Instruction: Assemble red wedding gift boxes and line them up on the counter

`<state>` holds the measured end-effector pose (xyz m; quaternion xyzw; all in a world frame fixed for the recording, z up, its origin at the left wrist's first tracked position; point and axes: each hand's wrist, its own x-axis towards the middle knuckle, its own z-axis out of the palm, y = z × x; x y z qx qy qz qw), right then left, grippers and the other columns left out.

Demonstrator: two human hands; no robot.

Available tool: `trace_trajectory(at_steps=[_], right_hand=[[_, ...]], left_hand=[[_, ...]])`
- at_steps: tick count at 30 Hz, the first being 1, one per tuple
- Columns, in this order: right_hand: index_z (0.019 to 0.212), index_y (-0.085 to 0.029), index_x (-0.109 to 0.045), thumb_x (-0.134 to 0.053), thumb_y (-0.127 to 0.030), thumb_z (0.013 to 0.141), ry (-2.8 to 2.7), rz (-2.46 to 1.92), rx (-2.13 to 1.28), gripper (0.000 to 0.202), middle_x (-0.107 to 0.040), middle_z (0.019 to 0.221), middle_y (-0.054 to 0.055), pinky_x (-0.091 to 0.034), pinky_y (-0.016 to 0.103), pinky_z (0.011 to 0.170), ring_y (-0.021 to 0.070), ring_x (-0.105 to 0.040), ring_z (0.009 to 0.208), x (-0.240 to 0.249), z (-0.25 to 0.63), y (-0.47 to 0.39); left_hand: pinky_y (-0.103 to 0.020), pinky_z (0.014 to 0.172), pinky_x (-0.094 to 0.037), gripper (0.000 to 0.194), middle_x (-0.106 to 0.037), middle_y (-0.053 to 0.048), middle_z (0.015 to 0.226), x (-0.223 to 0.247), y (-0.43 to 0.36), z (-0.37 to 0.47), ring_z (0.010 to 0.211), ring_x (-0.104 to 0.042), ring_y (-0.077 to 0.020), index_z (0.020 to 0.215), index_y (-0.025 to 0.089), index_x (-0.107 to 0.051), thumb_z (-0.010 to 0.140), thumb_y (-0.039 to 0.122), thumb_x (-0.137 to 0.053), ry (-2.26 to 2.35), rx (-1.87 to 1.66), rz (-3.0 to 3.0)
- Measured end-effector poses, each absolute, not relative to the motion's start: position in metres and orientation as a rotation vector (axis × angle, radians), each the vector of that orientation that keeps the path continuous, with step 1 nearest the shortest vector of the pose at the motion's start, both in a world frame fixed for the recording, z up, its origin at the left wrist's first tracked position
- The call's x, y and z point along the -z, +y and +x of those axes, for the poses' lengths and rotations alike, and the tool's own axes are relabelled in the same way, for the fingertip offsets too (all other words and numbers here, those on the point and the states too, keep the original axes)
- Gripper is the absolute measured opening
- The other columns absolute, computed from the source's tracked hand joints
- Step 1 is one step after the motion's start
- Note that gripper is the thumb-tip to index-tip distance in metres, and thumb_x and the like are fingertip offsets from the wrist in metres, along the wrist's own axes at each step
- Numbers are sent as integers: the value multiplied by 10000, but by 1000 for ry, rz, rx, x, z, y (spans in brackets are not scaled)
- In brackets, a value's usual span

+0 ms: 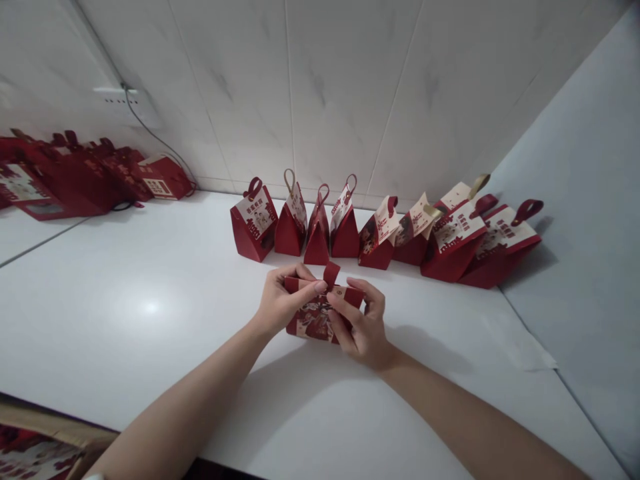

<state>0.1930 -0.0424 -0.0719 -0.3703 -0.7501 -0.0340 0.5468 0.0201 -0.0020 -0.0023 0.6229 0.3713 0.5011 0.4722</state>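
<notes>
A red and cream printed gift box (313, 320) with a dark red ribbon loop (331, 274) at its top edge stands on the white table between my hands. My left hand (287, 297) grips the box's left side, its thumb pressed on the top edge beside the ribbon and its fingers behind. Around the right side of the box curls my right hand (363, 323), with fingertips on the printed front and near the ribbon's base. The back of the box is hidden.
Several peaked red gift boxes (345, 230) with ribbon loops line the wall behind. More red boxes (85, 177) crowd the far left, below a wall socket (127, 105) with a cable. An open cardboard carton (55, 427) with printed red items sits below the table's front left edge.
</notes>
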Motion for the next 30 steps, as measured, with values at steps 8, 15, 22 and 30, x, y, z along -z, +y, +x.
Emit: trace_trajectory(at_steps=[8, 15, 22, 30], right_hand=[[1481, -401, -344, -598, -142, 868, -1776, -863, 47, 712, -429, 1329, 97, -553, 476, 926, 285, -509, 1204, 65, 191, -44], [1452, -381, -374, -621, -125, 852, -1783, -837, -13, 698, -431, 1369, 99, -552, 499, 946, 291, -499, 1234, 67, 193, -44], [1425, -349, -414, -612, -99, 844, -1814, -824, 9, 663, -423, 1399, 109, -539, 499, 957, 297, -492, 1262, 66, 195, -43], [1352, -288, -432, -635, -172, 863, -1487, -768, -426, 542, -596, 1194, 80, -546, 411, 890, 224, -630, 1033, 51, 188, -43]], left_hand=[[-258, 532, -363, 354, -555, -4, 581, 3, -7, 22, 550, -480, -117, 589, 165, -566, 762, 400, -766, 887, -1212, 1512], [-253, 528, -351, 363, -530, 5, 578, 2, -7, 22, 542, -454, -106, 587, 165, -543, 780, 389, -753, 875, -1216, 1528], [-240, 517, -352, 334, -526, 9, 577, 3, -6, 20, 535, -450, -97, 618, 162, -542, 818, 361, -720, 850, -1239, 1594], [-262, 646, -477, 98, -683, -40, 752, 6, 1, 15, 681, -618, -143, 805, 162, -692, 762, 198, -773, 712, -1253, 1861]])
